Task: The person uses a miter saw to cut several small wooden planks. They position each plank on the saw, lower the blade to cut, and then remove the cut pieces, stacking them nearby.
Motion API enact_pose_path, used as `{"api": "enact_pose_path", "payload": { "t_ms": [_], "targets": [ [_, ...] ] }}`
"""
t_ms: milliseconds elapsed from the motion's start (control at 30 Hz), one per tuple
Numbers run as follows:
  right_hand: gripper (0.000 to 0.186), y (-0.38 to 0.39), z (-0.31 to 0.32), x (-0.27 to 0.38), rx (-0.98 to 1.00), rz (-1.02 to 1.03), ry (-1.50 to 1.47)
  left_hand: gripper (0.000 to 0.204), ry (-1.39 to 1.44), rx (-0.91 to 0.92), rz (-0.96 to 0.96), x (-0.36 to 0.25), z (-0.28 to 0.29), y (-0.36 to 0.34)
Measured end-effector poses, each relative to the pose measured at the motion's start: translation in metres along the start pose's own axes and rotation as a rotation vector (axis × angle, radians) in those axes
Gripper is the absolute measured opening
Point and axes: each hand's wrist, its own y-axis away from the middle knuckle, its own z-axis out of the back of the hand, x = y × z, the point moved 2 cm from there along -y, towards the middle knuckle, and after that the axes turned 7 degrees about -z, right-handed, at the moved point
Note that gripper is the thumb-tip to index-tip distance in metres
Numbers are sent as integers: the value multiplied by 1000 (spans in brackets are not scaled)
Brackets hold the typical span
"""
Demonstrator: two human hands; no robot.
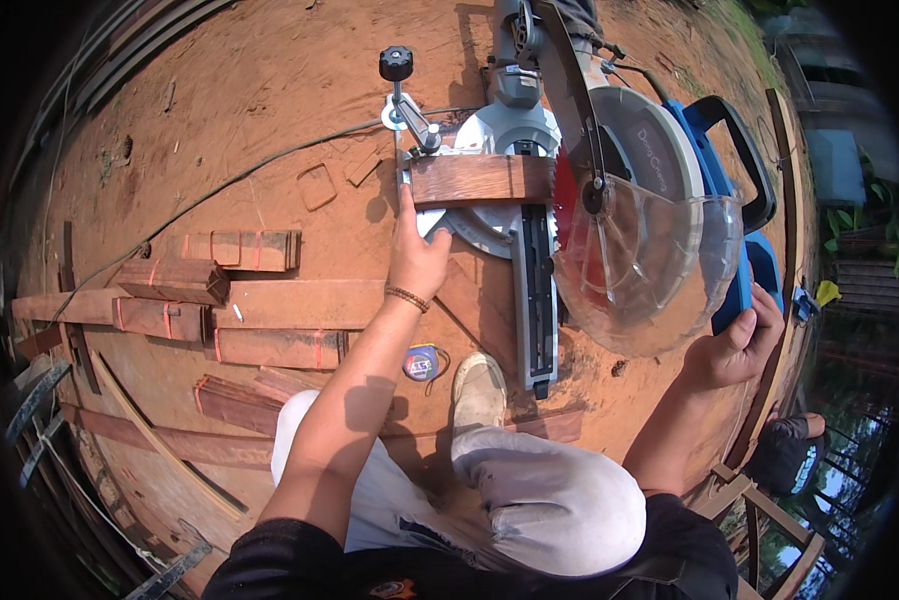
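A blue and grey miter saw [650, 130] stands on the ground in front of me, with its toothed blade upright under a clear guard [660, 280]. Across its table lies a short brown wooden board [475, 180], its right end close to the blade. My left hand [420, 255] is at the board's left end, index finger stretched along that end and thumb apart; the other fingers are partly hidden. At the lower right, my right hand [745, 345] is closed around the saw's blue handle [738, 300]. A clamp with a black knob [397, 64] rises beside the board.
Bundled wooden pieces [260, 347] lie left of my arm, along with longer boards [305, 303]. A blue tape measure [426, 363] sits near my shoe [480, 390]. A dark cable [270, 150] crosses the dirt. Another person [788, 450] is at the far right.
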Motion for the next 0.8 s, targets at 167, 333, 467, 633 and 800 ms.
{"api": "enact_pose_path", "payload": {
  "t_ms": [167, 333, 467, 633, 800],
  "targets": [
    [41, -9, 2, 12, 31, 39, -1, 82, -308, -119, -388, -31, 10, 7],
    [54, -20, 6, 13, -76, 127, 74, 76, -186, -127, -267, -24, 21, 5],
    [51, -6, 15, -18, -410, 104, -356, 70, -71, -136, -107, 1, 28, 3],
    [48, 76, -62, -100, 85, -779, -376, 69, 156, -89, 80, 26, 19, -1],
    [49, 148, -171, -162, 526, -878, -296, 69, 59, -41, 77, 41, 7, -10]
  ]
}}
